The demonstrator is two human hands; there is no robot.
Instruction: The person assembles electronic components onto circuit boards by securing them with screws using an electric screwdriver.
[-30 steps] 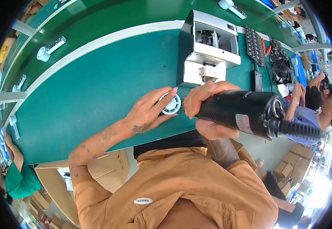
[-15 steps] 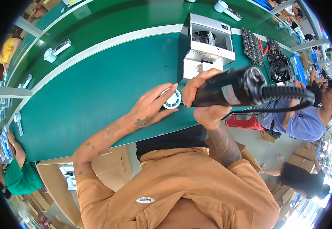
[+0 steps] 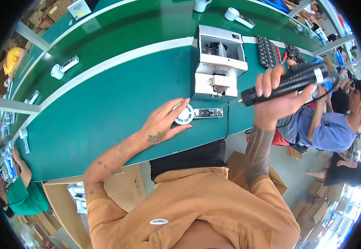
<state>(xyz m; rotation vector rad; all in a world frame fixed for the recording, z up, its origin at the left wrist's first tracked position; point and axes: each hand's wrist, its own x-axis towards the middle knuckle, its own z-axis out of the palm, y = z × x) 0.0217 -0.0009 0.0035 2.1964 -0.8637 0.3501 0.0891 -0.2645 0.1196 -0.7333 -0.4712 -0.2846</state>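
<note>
My left hand (image 3: pixel 159 121) is closed around the round, slotted white head of a small handheld device (image 3: pixel 184 114), pressing it to the green table. From that head a straight handle with an exposed circuit board (image 3: pixel 208 113) extends to the right. My right hand (image 3: pixel 276 96) grips a black corded electric screwdriver (image 3: pixel 291 84), raised and tilted to the right of the device. Its thin bit points left and down toward the handle's end; I cannot tell whether it touches. Just beyond the handle stands a silver box-shaped machine (image 3: pixel 220 62), open at the front, probably a screw feeder.
Dark circuit boards (image 3: pixel 267 52) and red-handled pliers (image 3: pixel 278 54) lie right of the machine. Similar white devices (image 3: pixel 57 71) rest on the green belt beyond the pale rail. A co-worker in a purple shirt (image 3: pixel 334 126) sits at the right. An open cardboard box (image 3: pixel 66 207) stands below left.
My right hand has moved right with the screwdriver, away from over the device, uncovering the handle with its circuit board. My left hand stays on the round head.
</note>
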